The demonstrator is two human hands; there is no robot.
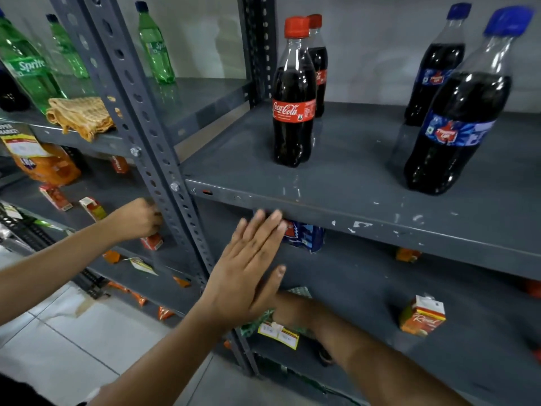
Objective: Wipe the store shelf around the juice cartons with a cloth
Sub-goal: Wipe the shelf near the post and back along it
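Note:
An orange juice carton (423,317) stands on the grey lower shelf (366,288) at the right, and another (407,254) sits at the back. My left hand (251,268) is raised in front of this shelf, open and flat, holding nothing. My right arm reaches in under it; my right hand (288,307) is mostly hidden behind the left one and rests on something green and patterned (254,323). I cannot tell if that is a cloth. A folded yellow cloth (82,115) lies on the upper left shelf.
Another person's hand (140,218) reaches into the left shelf, onto a small red carton (151,241); more small cartons (55,197) stand there. Cola bottles (294,92) and blue-capped bottles (456,112) stand on the upper right shelf, Sprite bottles (26,65) upper left. A perforated post (164,171) divides the units.

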